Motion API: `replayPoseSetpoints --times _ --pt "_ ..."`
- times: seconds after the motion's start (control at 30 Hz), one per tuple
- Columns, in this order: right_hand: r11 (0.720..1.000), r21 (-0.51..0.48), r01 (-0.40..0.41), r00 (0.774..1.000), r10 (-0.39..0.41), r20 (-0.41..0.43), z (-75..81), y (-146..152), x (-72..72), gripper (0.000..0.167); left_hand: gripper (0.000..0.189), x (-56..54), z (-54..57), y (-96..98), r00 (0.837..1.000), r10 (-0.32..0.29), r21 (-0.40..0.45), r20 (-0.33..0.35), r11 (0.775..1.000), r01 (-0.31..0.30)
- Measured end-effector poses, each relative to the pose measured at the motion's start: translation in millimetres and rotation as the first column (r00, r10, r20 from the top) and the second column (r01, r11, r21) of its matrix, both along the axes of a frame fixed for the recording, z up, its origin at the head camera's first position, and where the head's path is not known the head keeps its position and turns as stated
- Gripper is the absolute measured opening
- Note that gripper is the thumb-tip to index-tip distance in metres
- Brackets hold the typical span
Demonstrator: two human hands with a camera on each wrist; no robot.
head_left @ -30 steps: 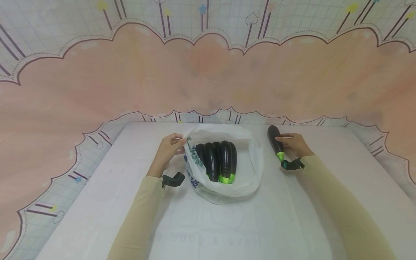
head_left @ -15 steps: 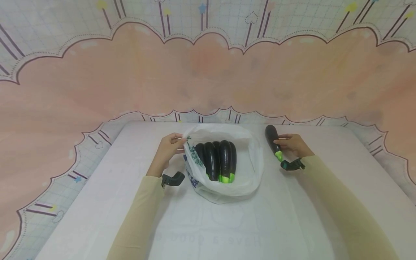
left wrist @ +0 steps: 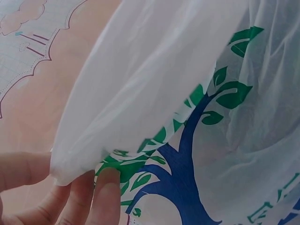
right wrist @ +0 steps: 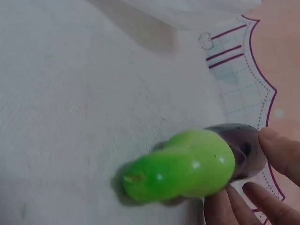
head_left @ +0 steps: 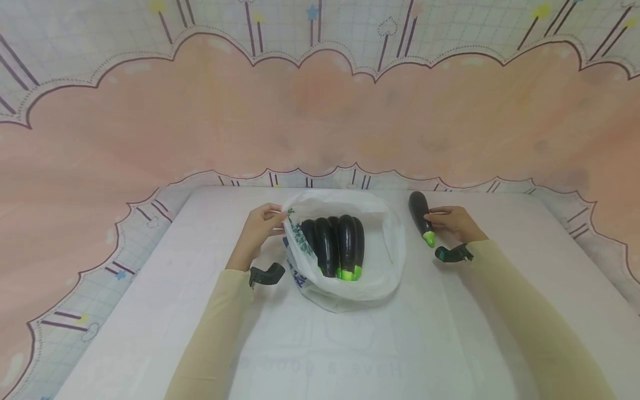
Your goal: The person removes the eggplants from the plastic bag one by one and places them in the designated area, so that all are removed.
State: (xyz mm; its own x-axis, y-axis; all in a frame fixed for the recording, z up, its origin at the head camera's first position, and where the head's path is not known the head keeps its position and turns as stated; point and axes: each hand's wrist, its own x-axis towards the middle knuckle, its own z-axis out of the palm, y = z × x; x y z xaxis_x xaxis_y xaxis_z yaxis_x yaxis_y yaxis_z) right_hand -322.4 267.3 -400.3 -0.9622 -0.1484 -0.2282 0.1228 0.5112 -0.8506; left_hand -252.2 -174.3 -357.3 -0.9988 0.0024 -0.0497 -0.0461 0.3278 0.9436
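A white plastic bag printed with a blue and green tree stands with its mouth spread wide. My left hand pinches the left rim of the bag, thumb on one side and fingertips on the other. Inside the bag lie several dark, glossy eggplants, side by side, their green ends toward me. To the right of the bag, my right hand holds another eggplant by its side. In the right wrist view, the green end of that eggplant points away from the fingers, close to the table surface.
The bag and both hands are over a white-covered table. Behind it and at its sides hangs a patterned peach and pale-blue cloth. A small dark camera is strapped to each wrist.
The eggplant in my right hand has shifted a little to the left overall, still beside the bag. My left hand and the bag have stayed in place.
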Motion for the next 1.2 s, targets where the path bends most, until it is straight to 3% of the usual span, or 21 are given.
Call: replayPoseSetpoints --times 0.3,0.7,0.93,1.2 --pt "0.991 0.096 -0.089 0.995 0.092 -0.028 8.9 17.9 4.3 0.062 0.033 -0.6 -0.3 1.0 1.0 -0.005 0.002 -0.003 1.0 0.005" --pt "0.974 0.164 -0.155 0.971 0.181 -0.157 42.7 15.1 25.1 0.049 0.033 -3.6 -0.9 -1.2 1.0 0.001 -0.003 0.009 1.0 -0.001" --pt "0.958 0.138 -0.25 0.961 0.263 -0.086 57.8 -6.0 36.9 0.052 0.032 -4.2 -1.5 -1.8 1.0 -0.003 -0.005 0.016 1.0 0.003" --pt "0.946 0.09 -0.312 0.95 0.313 -0.001 61.2 -35.7 40.5 0.048 0.033 -3.4 -2.2 0.0 1.0 -0.009 -0.011 0.017 1.0 0.01"
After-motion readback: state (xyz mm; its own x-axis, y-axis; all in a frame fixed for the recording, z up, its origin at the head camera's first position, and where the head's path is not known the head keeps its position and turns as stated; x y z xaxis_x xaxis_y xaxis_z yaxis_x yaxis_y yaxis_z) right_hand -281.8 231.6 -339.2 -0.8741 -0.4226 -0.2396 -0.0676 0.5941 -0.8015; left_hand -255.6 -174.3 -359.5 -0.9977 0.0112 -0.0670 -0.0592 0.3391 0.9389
